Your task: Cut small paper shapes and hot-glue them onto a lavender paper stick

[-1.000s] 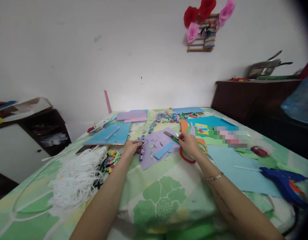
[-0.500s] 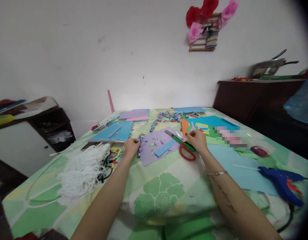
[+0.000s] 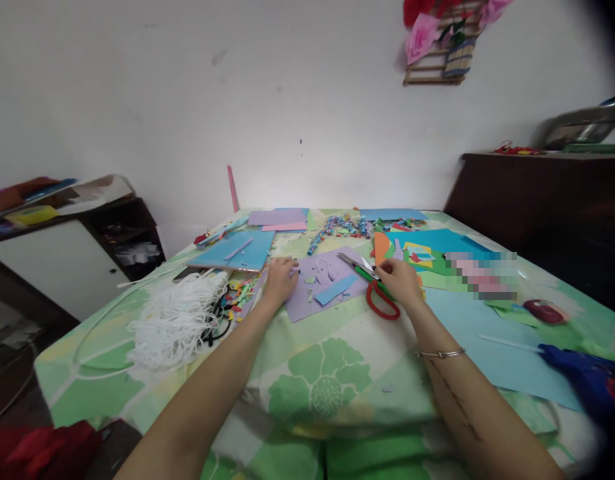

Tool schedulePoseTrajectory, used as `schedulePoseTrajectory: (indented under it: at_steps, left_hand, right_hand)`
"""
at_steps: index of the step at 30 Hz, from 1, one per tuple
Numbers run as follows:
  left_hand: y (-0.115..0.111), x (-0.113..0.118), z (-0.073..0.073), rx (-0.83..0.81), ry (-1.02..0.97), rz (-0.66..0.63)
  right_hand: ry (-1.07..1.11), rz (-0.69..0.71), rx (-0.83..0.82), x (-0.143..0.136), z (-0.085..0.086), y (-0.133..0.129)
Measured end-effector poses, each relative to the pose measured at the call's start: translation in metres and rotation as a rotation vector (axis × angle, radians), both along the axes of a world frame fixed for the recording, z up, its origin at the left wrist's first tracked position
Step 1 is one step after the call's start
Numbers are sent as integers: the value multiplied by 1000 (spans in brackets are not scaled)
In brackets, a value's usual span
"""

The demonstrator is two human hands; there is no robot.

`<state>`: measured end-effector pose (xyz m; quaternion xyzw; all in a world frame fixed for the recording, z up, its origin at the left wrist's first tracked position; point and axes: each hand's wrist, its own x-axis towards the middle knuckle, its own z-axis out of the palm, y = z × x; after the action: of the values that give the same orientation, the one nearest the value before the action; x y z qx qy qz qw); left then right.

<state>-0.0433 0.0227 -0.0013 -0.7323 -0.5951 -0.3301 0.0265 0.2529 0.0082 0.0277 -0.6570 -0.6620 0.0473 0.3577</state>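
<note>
My left hand (image 3: 281,280) lies palm down at the left edge of a purple sheet (image 3: 300,303), its fingers spread. Over the right side of that sheet is my right hand (image 3: 398,277), fingers pinched near the scissors; what it holds, if anything, is too small to name. The red and green scissors (image 3: 383,300) lie beside it, blades pointing up-left across the sheet. A blue paper strip (image 3: 336,291), a white loop of string and small green scraps rest on the purple sheet.
White cord (image 3: 180,320) is heaped at the left. A blue glue gun (image 3: 587,373) lies at the right on the light blue sheet (image 3: 517,353). Farther back are a curled paper garland (image 3: 332,225), blue sheets and many paper scraps. A dark cabinet (image 3: 512,193) stands behind right.
My left hand has moved a little right and spread out flat over the sheet's left edge. My right hand stays by the scissors. The view has turned slightly left.
</note>
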Motion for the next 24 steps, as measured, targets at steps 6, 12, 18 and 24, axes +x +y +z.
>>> schedulePoseTrajectory:
  at_steps: [6,12,18,24]
  left_hand:
    - [6,30,4,-147,137,-228]
    - [4,36,13,-275,121,-222]
    - [-8,41,23,-300,-159,-249]
    - [-28,66,14,-343,-671,-388]
  right_hand:
    - [-41,141,-26,-12,4,-9]
    - [-53,242,-41,-19,7,-16]
    - [-14,433,-82,-35,8,-25]
    - [94,539,-118,-48,5,-32]
